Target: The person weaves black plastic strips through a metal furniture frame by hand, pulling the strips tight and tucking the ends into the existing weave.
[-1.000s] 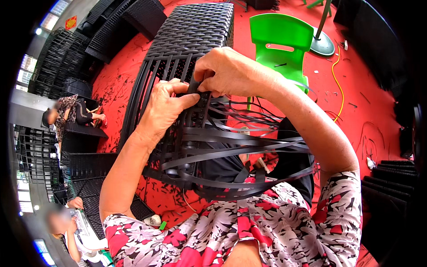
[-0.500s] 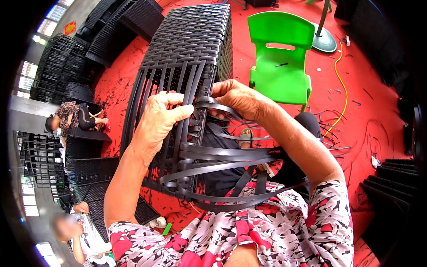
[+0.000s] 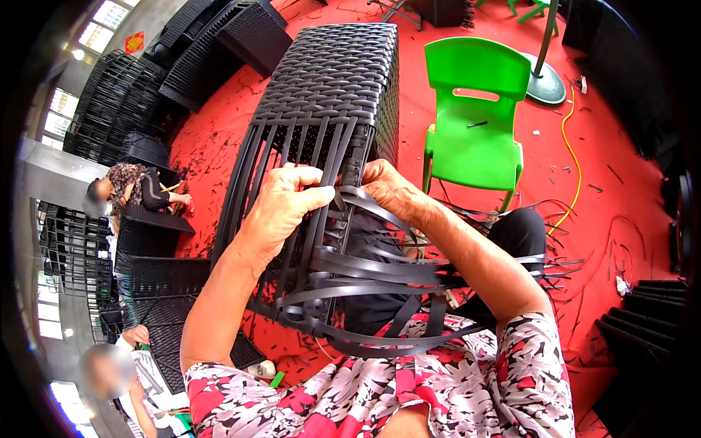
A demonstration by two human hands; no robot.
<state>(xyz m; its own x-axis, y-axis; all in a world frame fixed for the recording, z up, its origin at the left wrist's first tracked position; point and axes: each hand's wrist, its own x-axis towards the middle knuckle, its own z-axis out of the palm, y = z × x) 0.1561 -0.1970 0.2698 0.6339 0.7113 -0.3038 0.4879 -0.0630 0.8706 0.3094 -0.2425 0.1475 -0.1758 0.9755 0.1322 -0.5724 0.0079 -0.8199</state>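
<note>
A black wicker piece (image 3: 325,77), closely woven at its far end, lies before me with bare upright strips and an open frame on its near part. At the frame's edge my left hand (image 3: 281,208) is closed, thumb and forefinger pinching a flat black strip. Just to the right, my right hand (image 3: 394,191) is closed on the same strip (image 3: 376,208), which loops down between the hands; its fingertips are partly hidden behind the frame. Several loose strips (image 3: 387,274) trail from the frame across my lap toward the right.
A green plastic chair (image 3: 478,120) stands on the red floor, with a round pole base (image 3: 546,89) behind it. A yellow cable (image 3: 573,157) runs along the right. Dark woven panels (image 3: 642,314) are stacked at right. Two people (image 3: 150,186) sit at left among more wicker pieces.
The whole view has shifted, so the scene sits lower and farther right. Both hands stay at the same spot on the frame; the right hand's fingers are drawn closer together.
</note>
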